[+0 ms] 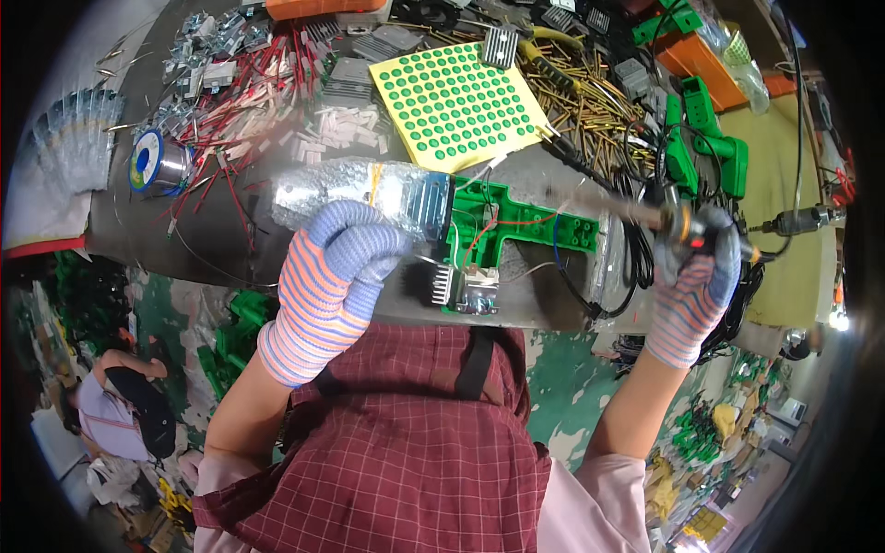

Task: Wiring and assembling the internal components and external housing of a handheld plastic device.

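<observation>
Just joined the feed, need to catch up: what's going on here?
Someone in striped gloves is at a cluttered bench. Their left hand is on a silvery wrapped part beside an open green housing with wires exposed. Their right hand holds a blurred tool, its shaft pointing left toward the housing; whether the tip touches anything is unclear. A yellow sheet with green dots and a wire spool lie nearby.

To your left sits a blue-rimmed spool of silvery wire [160, 164]; ahead, a yellow sheet of round green dots [455, 108] beside slim gold-coloured metal rods [604, 115].
</observation>
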A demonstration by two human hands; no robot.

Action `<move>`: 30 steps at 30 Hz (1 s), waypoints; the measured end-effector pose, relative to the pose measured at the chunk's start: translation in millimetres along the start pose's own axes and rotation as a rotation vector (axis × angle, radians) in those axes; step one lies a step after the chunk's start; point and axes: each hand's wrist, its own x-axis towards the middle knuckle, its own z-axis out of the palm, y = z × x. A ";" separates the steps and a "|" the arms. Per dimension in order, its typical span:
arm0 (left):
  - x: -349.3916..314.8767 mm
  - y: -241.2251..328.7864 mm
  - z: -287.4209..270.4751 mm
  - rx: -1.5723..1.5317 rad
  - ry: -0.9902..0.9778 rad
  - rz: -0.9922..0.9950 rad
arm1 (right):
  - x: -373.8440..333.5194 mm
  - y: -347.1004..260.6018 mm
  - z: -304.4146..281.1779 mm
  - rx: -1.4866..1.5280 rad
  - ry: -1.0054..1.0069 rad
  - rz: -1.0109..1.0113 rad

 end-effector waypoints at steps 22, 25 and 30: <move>7.0 6.5 16.0 0.256 0.016 0.138 | -7.6 35.1 -12.7 -0.133 -0.137 0.133; 7.4 6.3 15.6 0.286 0.011 0.155 | -5.7 34.5 -19.8 -0.085 -0.192 0.135; 5.5 4.8 14.2 0.271 -0.013 0.154 | -5.5 30.6 -22.9 -0.042 -0.274 0.140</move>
